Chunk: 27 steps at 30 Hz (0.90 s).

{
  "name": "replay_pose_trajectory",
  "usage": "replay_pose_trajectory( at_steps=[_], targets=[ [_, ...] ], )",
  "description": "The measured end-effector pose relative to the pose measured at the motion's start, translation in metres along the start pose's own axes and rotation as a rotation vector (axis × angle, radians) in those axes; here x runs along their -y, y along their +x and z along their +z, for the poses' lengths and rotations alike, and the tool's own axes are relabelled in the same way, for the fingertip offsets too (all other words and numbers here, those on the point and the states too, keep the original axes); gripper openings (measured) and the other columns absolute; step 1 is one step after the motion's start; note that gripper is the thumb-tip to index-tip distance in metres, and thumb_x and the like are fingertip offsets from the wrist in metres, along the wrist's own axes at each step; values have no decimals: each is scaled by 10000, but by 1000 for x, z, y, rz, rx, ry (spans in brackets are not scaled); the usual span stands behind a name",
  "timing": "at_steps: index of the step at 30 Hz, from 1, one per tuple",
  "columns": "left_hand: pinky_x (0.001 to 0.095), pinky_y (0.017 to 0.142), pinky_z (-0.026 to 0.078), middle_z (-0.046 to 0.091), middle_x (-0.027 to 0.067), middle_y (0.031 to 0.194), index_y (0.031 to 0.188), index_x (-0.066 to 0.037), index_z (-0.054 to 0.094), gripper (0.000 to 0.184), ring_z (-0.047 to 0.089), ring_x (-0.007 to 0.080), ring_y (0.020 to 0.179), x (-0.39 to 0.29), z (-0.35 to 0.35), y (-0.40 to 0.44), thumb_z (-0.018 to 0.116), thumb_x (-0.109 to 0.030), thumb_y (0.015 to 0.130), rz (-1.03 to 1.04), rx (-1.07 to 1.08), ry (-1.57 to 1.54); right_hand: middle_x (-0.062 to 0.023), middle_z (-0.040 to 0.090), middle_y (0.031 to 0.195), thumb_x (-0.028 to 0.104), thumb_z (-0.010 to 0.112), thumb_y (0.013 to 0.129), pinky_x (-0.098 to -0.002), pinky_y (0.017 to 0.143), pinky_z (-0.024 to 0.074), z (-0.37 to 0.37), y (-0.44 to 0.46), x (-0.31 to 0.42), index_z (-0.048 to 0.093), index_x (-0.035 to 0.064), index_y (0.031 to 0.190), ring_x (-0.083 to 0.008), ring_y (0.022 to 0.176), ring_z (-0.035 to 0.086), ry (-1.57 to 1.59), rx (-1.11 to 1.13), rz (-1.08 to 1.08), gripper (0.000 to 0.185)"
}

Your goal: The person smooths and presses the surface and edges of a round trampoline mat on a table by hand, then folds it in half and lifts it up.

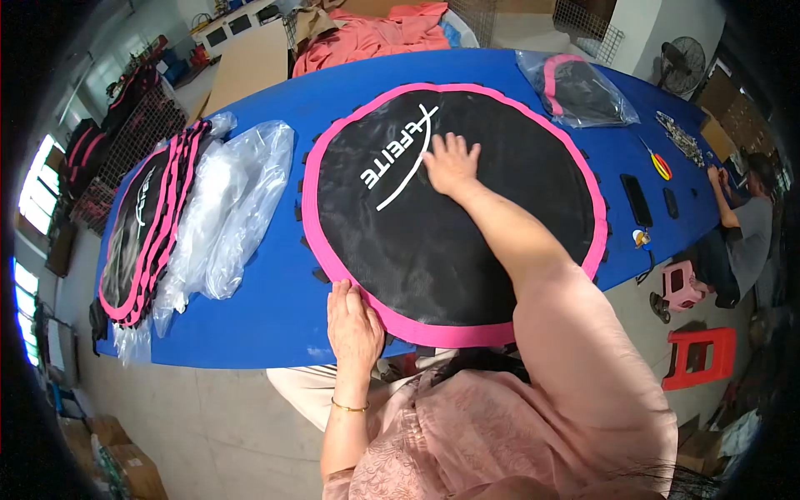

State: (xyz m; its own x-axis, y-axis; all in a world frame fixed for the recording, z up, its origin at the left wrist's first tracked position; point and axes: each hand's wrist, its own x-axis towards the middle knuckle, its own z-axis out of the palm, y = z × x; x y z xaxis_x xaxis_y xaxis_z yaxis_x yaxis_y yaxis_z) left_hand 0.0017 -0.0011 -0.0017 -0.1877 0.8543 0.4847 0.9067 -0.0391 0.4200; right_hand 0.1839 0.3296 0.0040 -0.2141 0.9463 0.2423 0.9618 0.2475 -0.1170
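Mat (454, 258): black, pink edge
Logo (398, 148): white
Table (250, 337): solid blue on my feed
Stack (157, 229): black with pink bands
Blouse (467, 417): dusty pink; I make out a tone-on-tone pattern
Bracelet (349, 407): gold
Cloth (375, 37): coral pink
Stools (705, 337): one pink, one red

Surface (250, 337): blue-topped, set over a grey floor (221, 417). Left of the surface: bright windows (38, 190), which admit daylight, and a wire cage (146, 137). Beyond its far edge: a cardboard sheet (247, 68) and coral cloth (367, 37). Right of its far edge: a pale pillar (646, 33) and a fan (683, 62). Right of the surface: a pink stool (680, 273) and a red stool (722, 354).
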Motion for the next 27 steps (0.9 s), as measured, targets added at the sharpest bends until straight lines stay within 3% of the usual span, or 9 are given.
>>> replay_pose_trajectory(
  at_steps=[3,5,7,12,15,16,17,23,27],
  targets=[
    [524,1172,410,598,298,1390,1276,60,590,377,541,478,1338,0,1,-1,594,-18,907,-18,31,0,-227,336,1668,504,415,1096,-702,1226,176,8,-11,-27,372,65,1597,-420,1555,285,28,-32,32,667],
    [533,1214,376,584,296,1417,1289,72,580,404,526,464,1375,0,1,-3,605,-33,899,-36,65,6,-212,353,1662,483,446,1087,-701,1219,204,-1,-41,-31,392,65,1587,-404,1554,293,52,-61,-164,655],
    [539,1214,374,582,301,1414,1289,76,579,415,529,467,1370,-1,0,-2,612,-35,890,-34,61,8,-203,409,1623,450,466,1086,-671,1206,251,-35,-88,-17,417,86,1572,-389,1515,364,-122,-17,-396,610],
    [542,1215,372,573,301,1426,1301,83,575,439,521,464,1379,-1,-1,-2,621,-44,883,-44,87,20,-169,420,1627,425,540,1059,-671,1201,247,-54,-170,0,425,137,1585,-382,1514,369,196,114,-689,610],
    [542,1216,370,569,299,1433,1310,85,573,454,515,462,1388,-3,-3,-1,625,-51,880,-38,97,32,-171,423,1625,425,539,1061,-674,1198,251,-39,-143,0,434,132,1579,-380,1517,365,-10,15,-707,605],
    [542,1218,368,567,299,1436,1315,86,571,463,511,461,1393,-3,-4,-1,628,-54,877,-38,94,30,-174,424,1624,427,517,1068,-673,1197,254,-34,-123,2,440,121,1572,-381,1518,363,26,-5,-602,594],
    [542,1218,368,567,299,1436,1315,86,571,463,511,461,1393,-4,-3,-1,628,-54,877,-37,97,34,-175,425,1624,430,490,1076,-673,1197,257,-24,-99,-4,441,100,1565,-379,1519,364,-130,-65,-602,592],
    [541,1220,367,566,302,1437,1318,97,578,482,506,467,1396,-4,-3,1,633,-73,871,-35,98,66,-202,411,1611,470,489,1077,-701,1179,267,23,26,1,453,54,1539,-390,1511,361,-81,-172,-109,623],
    [545,1221,364,565,312,1438,1331,106,576,505,505,471,1396,-1,0,-2,634,-80,865,-25,105,83,-172,501,1503,470,548,1035,-710,1120,321,47,29,67,506,62,1484,-366,1389,463,-73,-299,-276,608]
  ],
)
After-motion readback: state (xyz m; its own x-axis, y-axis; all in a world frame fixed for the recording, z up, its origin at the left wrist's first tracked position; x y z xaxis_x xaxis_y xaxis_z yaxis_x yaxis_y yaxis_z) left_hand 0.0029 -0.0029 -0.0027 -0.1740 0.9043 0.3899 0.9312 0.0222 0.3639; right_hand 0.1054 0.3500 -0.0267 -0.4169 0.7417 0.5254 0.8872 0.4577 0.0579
